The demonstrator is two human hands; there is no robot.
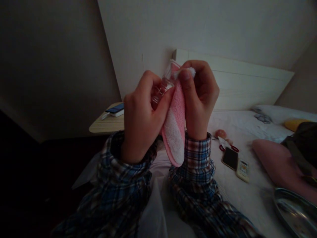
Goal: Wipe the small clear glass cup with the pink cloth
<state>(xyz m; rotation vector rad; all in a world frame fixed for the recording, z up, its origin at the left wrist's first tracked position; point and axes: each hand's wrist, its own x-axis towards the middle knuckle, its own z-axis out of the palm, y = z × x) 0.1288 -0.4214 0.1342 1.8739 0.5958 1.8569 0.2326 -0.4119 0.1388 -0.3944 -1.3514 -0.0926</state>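
Both hands are raised in front of the bed's headboard, close together. My left hand is closed around a small transparent object; its full shape is hidden by the fingers. A pink and white towelling cloth lies against that object and hangs down between the hands. My right hand pinches the upper part of the cloth between thumb and fingers, with a white fold sticking out past the thumb. The left thumb also touches the cloth's edge.
A wooden side table at left bears a phone and a white item. On the bed at right lie red-handled scissors, a dark phone, a cream-coloured device, a pink cushion-like item and a shiny round tray.
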